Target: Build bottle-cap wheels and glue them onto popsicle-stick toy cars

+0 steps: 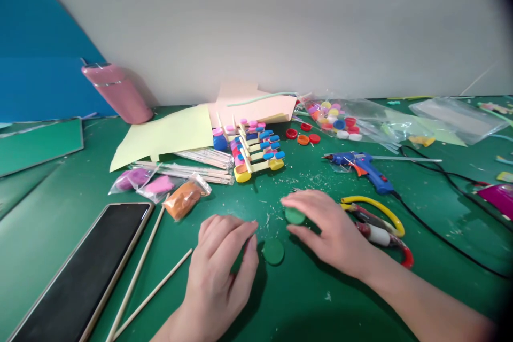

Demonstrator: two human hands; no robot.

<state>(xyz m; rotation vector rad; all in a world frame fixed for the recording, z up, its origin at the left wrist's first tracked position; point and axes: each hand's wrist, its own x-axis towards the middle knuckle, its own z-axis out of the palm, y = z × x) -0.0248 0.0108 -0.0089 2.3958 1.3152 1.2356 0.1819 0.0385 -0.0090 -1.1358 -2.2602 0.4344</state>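
Between the thumb and fingers of my right hand (326, 230) is a green bottle cap (295, 216), close to the table surface and partly covered by the fingers. A second green cap (273, 251) lies flat on the table between my two hands. Just left of that cap, my left hand (224, 262) is curled, its thumb and index fingertips close together; any small thing inside is hidden. Beyond the hands stand small wooden-stick frames (258, 152) with yellow, blue and pink caps at their ends.
A blue glue gun (363, 165) and pliers (379, 224) lie to the right. Loose red caps (303, 139) and a bag of colored caps (336, 117) are behind. On the left are a phone (82, 272), wooden sticks (154, 291), wrapped orange clay (184, 199) and a pink tumbler (118, 93).
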